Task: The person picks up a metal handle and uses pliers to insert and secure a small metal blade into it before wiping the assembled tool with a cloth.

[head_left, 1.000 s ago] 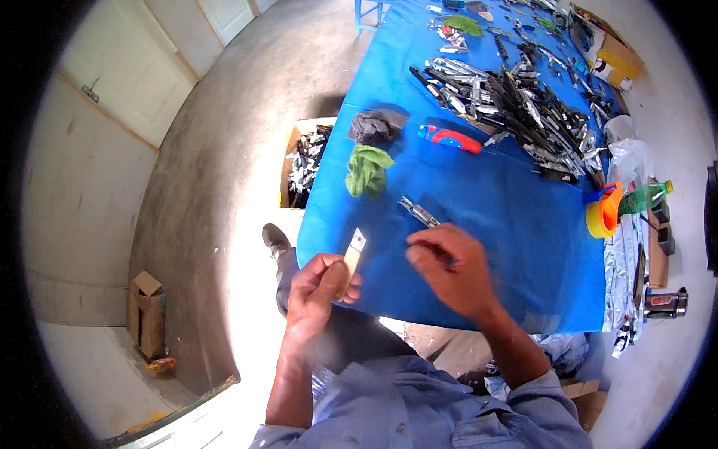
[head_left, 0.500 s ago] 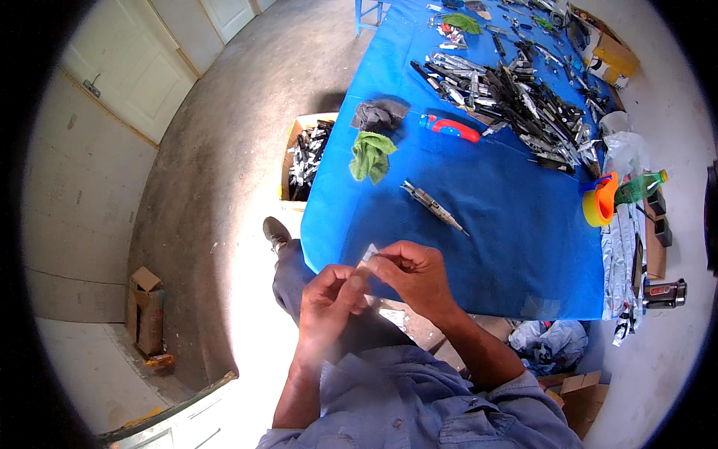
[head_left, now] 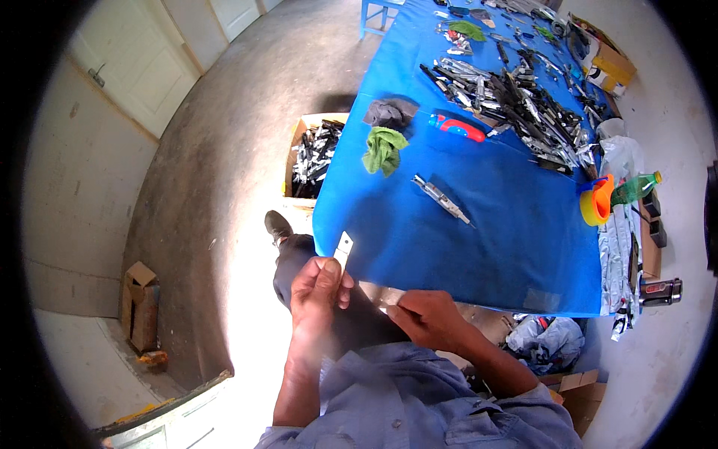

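Observation:
My left hand (head_left: 317, 288) is closed, thumb against the fingers, on a small flat silvery piece (head_left: 344, 245) with a hole near its end. The piece points up and away, beside the corner of the blue-covered table (head_left: 508, 247). Lower and to the right, my right hand (head_left: 429, 317) is closed with its fingertips pinched together. Something small and pale shows at those fingertips, too little to name. The two hands are apart. On the cloth beyond them lies a slim silver metal part (head_left: 443, 200) with a narrow tip.
A green cloth (head_left: 384, 151), a grey cloth (head_left: 390, 113) and a red-and-blue tool (head_left: 458, 128) lie farther up the table. Behind is a heap of black and silver parts (head_left: 516, 105). A box of parts (head_left: 314, 157) stands left; an orange-yellow tape roll (head_left: 597, 202) and green bottle (head_left: 637, 188) sit right.
My hands were together on the pale piece and have separated. The right hand has moved down toward me; the left keeps the piece, now raised and more visible.

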A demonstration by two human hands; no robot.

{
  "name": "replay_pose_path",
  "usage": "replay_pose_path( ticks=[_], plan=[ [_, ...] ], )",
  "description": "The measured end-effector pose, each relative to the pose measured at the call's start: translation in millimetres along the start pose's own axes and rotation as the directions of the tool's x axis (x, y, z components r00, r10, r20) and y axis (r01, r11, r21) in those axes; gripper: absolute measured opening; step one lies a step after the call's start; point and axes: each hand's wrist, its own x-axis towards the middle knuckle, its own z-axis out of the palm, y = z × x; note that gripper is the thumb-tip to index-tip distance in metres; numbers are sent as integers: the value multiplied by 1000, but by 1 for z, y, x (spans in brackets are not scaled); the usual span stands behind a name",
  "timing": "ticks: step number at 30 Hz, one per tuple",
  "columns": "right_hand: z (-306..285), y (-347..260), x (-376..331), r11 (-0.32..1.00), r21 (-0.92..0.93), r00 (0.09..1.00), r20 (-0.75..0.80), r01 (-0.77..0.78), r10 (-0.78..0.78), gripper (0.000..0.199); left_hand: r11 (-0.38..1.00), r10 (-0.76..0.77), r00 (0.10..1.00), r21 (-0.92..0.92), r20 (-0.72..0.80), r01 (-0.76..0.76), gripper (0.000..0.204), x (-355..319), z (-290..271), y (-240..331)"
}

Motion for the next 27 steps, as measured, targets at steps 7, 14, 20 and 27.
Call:
replay_pose_path(
  ticks=[7, 14, 20, 27],
  plan=[
    [-28, 31, -67, 925, -227, 880, 306, -304, 364, 28, 998, 19, 1000, 64, -12, -18, 23, 6, -11, -7],
    [-66, 32, -89, 967, 22, 963, -87, -255, 256, 17, 998, 35, 999, 59, 39, -38, 16, 19, -3, -8],
    [-106, 39, -33, 984, -119, 971, -212, -135, 108, 26, 975, 42, 998, 216, 49, -51, 18, 32, 21, 6],
    [-103, 92, 60, 924, -360, 909, -416, -128, -36, 31, 962, 1, 1000, 272, 22, -7, 25, 64, 64, -8]
  ],
)
